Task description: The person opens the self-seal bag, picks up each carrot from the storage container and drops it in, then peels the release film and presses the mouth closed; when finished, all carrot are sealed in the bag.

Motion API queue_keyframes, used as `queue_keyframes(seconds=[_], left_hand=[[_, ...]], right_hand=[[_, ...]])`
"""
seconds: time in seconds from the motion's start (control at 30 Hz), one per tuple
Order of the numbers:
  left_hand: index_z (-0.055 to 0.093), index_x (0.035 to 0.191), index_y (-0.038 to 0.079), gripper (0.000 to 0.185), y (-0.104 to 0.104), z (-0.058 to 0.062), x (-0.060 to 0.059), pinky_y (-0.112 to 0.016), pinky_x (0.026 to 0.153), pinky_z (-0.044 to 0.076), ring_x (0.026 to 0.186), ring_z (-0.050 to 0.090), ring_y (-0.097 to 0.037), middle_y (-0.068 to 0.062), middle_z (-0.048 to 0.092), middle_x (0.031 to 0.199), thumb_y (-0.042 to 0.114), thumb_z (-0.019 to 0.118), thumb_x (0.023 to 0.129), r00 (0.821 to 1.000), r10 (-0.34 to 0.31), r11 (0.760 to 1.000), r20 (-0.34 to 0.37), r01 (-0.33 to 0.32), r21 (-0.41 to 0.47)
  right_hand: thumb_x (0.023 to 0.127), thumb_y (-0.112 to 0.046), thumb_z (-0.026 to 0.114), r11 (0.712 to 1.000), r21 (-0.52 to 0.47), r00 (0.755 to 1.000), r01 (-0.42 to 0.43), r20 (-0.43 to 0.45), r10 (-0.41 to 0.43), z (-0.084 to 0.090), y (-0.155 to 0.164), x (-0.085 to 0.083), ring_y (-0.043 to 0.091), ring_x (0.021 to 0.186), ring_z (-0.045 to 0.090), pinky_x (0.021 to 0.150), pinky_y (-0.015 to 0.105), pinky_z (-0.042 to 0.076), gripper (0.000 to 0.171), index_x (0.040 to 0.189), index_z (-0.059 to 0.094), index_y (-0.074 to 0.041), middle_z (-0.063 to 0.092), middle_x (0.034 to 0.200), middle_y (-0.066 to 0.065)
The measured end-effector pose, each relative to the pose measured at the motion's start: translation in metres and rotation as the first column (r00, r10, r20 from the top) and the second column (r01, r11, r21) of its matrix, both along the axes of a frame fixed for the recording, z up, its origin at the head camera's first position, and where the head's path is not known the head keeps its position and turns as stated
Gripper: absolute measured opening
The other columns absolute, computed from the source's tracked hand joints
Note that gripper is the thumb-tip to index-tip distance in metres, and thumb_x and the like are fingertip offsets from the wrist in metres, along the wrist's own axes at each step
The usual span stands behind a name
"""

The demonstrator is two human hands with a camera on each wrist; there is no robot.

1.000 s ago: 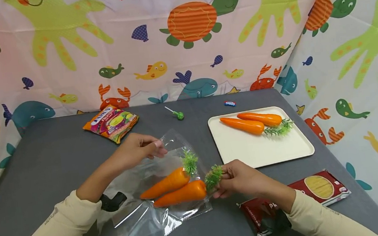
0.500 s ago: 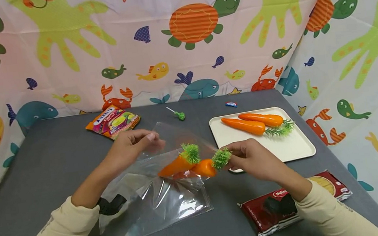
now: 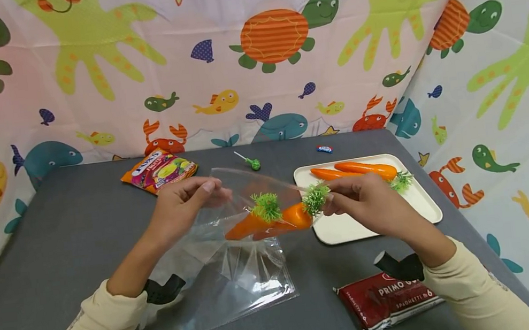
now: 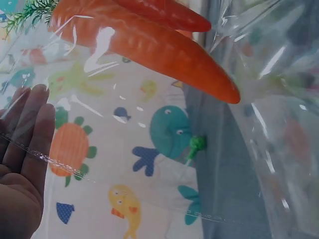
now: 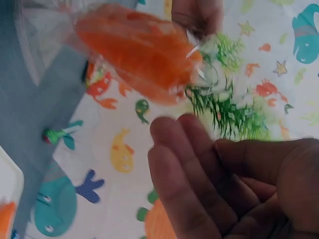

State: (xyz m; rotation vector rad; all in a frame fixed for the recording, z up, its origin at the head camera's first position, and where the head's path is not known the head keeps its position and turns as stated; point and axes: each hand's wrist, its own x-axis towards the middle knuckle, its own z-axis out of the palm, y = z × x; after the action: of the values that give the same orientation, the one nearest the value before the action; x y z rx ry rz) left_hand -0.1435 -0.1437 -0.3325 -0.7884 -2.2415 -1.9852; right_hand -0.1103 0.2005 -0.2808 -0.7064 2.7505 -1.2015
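Hands (image 3: 179,209) (image 3: 362,203) hold bag (image 3: 235,259), carrots (image 3: 270,221) inside.

At frame centre, two orange plastic carrots (image 3: 270,221) sit in the clear plastic bag (image 3: 235,259); right of them the cream rectangular tray (image 3: 421,207) bears two more orange carrots (image 3: 354,170).

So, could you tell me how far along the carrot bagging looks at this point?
About halfway, it seems. Two carrots already sit inside the clear bag, lifted off the table. In hand: the left hand holds the bag's mouth, and the right hand pinches the leafy top of one bagged carrot. Left: two more carrots lie on the white tray.
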Motion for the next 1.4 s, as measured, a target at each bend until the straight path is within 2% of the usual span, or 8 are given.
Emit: queue_keyframes(seconds=[0.23, 0.43, 0.7, 0.9, 1.07, 1.2, 1.27, 1.4], left_hand=[[0.067, 0.111, -0.005, 0.021, 0.004, 0.007, 0.007, -0.037, 0.081, 0.056, 0.092, 0.071, -0.025, -0.014, 0.073, 0.099, 0.010, 0.056, 0.100, 0.994, 0.022, 0.998, -0.106, -0.015, 0.067], [0.067, 0.110, -0.008, 0.020, 0.007, 0.010, 0.013, -0.038, 0.080, 0.057, 0.090, 0.071, -0.026, -0.015, 0.073, 0.098, 0.005, 0.055, 0.099, 0.989, 0.027, 0.990, -0.142, -0.006, 0.141], [0.072, 0.103, -0.007, 0.015, 0.006, 0.017, 0.022, -0.026, 0.074, 0.057, 0.079, 0.067, -0.015, -0.004, 0.073, 0.092, -0.002, 0.059, 0.095, 0.961, 0.230, 0.969, -0.153, -0.212, 0.127], [0.071, 0.104, -0.008, 0.015, 0.007, 0.017, 0.023, -0.027, 0.076, 0.057, 0.082, 0.070, -0.014, -0.002, 0.074, 0.092, -0.002, 0.059, 0.095, 0.959, 0.248, 0.964, -0.140, -0.229, 0.137], [0.068, 0.104, -0.011, 0.017, 0.009, 0.013, 0.022, -0.032, 0.075, 0.058, 0.081, 0.072, -0.019, -0.007, 0.073, 0.091, 0.000, 0.058, 0.097, 0.964, 0.222, 0.963, -0.142, -0.195, 0.184], [0.068, 0.105, -0.011, 0.019, 0.010, 0.010, 0.020, -0.034, 0.074, 0.058, 0.080, 0.072, -0.020, -0.007, 0.073, 0.091, 0.003, 0.058, 0.098, 0.968, 0.222, 0.962, -0.115, -0.198, 0.188], [0.068, 0.105, -0.011, 0.018, 0.011, 0.008, 0.020, -0.033, 0.074, 0.058, 0.080, 0.072, -0.019, -0.007, 0.073, 0.091, 0.003, 0.057, 0.098, 0.967, 0.225, 0.962, -0.117, -0.201, 0.186], [0.067, 0.105, -0.010, 0.018, 0.012, 0.006, 0.017, -0.036, 0.073, 0.058, 0.082, 0.072, -0.022, -0.012, 0.073, 0.093, 0.002, 0.056, 0.098, 0.976, 0.174, 0.965, -0.131, -0.143, 0.221]], right_hand=[[0.093, 0.001, 0.063, 0.999, 0.004, 0.996, -0.037, -0.081, 0.037, 0.022, 0.003, -0.003, 0.011, 0.076, 0.070, 0.070, 0.027, 0.058, 0.019, 0.111, 0.069, 0.005, 0.073, 0.086, 0.003], [0.092, 0.000, 0.065, 0.999, 0.029, 0.991, -0.043, -0.128, 0.046, 0.037, 0.004, -0.005, 0.011, 0.076, 0.071, 0.070, 0.026, 0.058, 0.017, 0.108, 0.071, 0.003, 0.073, 0.087, 0.003], [0.092, 0.003, 0.063, 0.997, 0.063, 0.971, -0.050, -0.229, 0.063, 0.050, 0.000, -0.008, 0.007, 0.075, 0.069, 0.067, 0.023, 0.057, 0.016, 0.105, 0.073, -0.002, 0.072, 0.085, 0.000], [0.093, -0.004, 0.064, 0.994, 0.108, 0.947, 0.007, -0.321, 0.028, 0.050, -0.006, -0.013, 0.007, 0.071, 0.064, 0.061, 0.026, 0.053, 0.014, 0.098, 0.076, -0.009, 0.071, 0.090, -0.001], [0.094, -0.005, 0.063, 0.999, 0.050, 0.957, -0.012, -0.290, 0.026, 0.048, -0.006, -0.016, 0.007, 0.081, 0.068, 0.071, 0.021, 0.055, 0.013, 0.101, 0.075, -0.007, 0.072, 0.094, -0.001], [0.096, -0.003, 0.060, 0.997, -0.061, 0.974, -0.052, -0.225, 0.037, 0.041, -0.008, -0.022, 0.009, 0.084, 0.069, 0.077, 0.020, 0.055, 0.014, 0.102, 0.073, -0.003, 0.072, 0.096, 0.003], [0.096, -0.001, 0.059, 0.986, -0.144, 0.982, -0.083, -0.178, 0.056, 0.034, -0.009, -0.027, 0.014, 0.085, 0.070, 0.080, 0.024, 0.056, 0.014, 0.102, 0.071, 0.001, 0.072, 0.097, 0.007], [0.098, -0.004, 0.058, 0.955, -0.256, 0.987, -0.152, -0.096, 0.131, 0.021, -0.005, -0.035, 0.023, 0.094, 0.069, 0.085, 0.032, 0.055, 0.018, 0.111, 0.067, 0.004, 0.071, 0.104, 0.010]])
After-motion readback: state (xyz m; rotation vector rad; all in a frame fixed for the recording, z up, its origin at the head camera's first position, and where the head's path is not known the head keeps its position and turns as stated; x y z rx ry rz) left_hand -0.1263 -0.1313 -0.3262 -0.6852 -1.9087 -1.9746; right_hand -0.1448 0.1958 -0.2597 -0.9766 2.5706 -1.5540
